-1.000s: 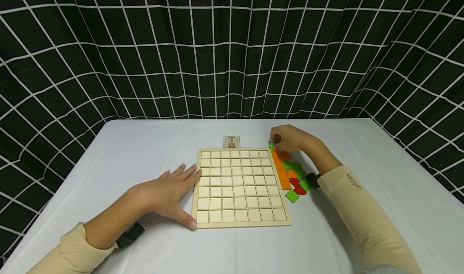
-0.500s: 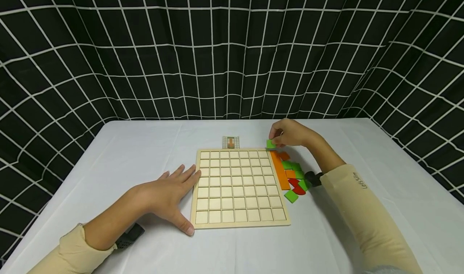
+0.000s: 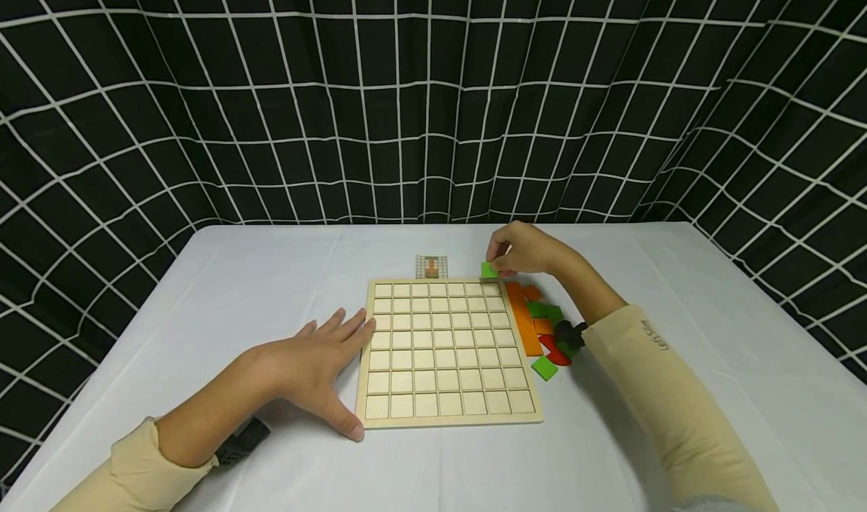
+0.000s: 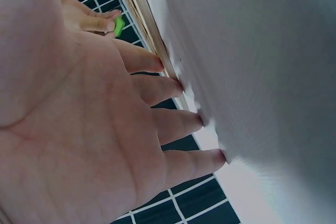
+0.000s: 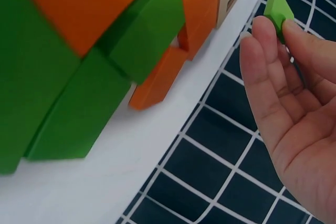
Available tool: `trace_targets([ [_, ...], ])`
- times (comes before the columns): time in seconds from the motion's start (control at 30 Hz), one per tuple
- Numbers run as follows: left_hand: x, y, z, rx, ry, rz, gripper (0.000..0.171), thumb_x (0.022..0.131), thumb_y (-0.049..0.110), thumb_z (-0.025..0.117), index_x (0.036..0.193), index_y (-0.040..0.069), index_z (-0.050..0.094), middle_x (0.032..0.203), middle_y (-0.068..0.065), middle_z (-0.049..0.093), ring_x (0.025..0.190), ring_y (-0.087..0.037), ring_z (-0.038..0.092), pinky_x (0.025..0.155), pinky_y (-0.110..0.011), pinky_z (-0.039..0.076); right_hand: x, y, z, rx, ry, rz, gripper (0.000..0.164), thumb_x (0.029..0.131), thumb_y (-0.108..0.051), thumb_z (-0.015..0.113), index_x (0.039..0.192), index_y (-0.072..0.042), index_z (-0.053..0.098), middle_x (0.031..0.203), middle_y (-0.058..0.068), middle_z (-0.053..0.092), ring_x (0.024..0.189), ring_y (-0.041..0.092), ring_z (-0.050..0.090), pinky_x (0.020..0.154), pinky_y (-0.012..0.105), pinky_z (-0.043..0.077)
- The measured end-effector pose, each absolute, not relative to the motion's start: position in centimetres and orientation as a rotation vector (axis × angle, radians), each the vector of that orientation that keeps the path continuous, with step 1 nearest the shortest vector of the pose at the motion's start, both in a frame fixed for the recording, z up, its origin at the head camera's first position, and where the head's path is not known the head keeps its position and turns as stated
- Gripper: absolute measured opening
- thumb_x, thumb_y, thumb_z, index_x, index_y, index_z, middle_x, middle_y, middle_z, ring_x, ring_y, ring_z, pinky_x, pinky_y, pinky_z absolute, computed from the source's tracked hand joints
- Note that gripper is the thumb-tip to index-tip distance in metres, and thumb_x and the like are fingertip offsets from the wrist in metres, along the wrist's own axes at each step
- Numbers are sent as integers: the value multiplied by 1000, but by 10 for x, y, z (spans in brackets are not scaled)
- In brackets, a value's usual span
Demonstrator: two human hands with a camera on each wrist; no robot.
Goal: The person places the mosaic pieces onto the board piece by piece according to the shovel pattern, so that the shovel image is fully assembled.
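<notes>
A pale wooden board (image 3: 423,359) with a grid of square recesses lies flat on the white table. Spread along its left edge, my left hand (image 3: 313,369) touches the frame with straight fingers; the left wrist view shows its fingertips (image 4: 212,158) against the table. Between thumb and fingers my right hand (image 3: 528,250) pinches a green square tile (image 3: 488,270), held above the board's far right corner. In the right wrist view the green tile (image 5: 278,10) is tilted at the fingertips. Beyond the board lies a small pattern card (image 3: 431,266) with an orange and green figure.
Right of the board lie a long orange strip (image 3: 524,320), several green and orange tiles (image 3: 542,310) and red rounded pieces (image 3: 557,352). One green tile (image 3: 545,367) sits nearer the front. A black wrist camera (image 3: 570,334) hangs over the pile. A black gridded curtain (image 3: 433,105) stands behind the table.
My right hand has lifted the green tile from beside the far end of the orange strip and carried it left to the board's far right corner. The left hand has barely moved.
</notes>
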State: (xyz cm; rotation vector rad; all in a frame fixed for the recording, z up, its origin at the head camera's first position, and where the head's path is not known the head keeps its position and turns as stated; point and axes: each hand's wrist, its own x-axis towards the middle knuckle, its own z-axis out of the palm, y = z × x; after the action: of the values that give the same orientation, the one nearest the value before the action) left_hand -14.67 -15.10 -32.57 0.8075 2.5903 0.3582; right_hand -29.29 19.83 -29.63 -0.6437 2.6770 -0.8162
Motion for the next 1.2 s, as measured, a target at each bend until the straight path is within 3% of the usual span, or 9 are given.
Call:
trace_targets([
  [0.33,-147,-152,-326,810,2598,339,141,58,78,79,161,7,15,166,-15,8,150,-41,2,114,-68,10,-293,182,-297,-641,2654,-792,6,91,4,70,88,-1,68,90,12,67,73,25,68,72,37,59],
  [1.2,-148,-153,-323,837,2598,345,134,63,75,78,160,4,20,166,-15,10,149,-43,10,113,-67,17,-293,151,-299,-688,2593,-792,6,91,6,68,89,0,68,88,11,67,76,28,70,73,37,59],
])
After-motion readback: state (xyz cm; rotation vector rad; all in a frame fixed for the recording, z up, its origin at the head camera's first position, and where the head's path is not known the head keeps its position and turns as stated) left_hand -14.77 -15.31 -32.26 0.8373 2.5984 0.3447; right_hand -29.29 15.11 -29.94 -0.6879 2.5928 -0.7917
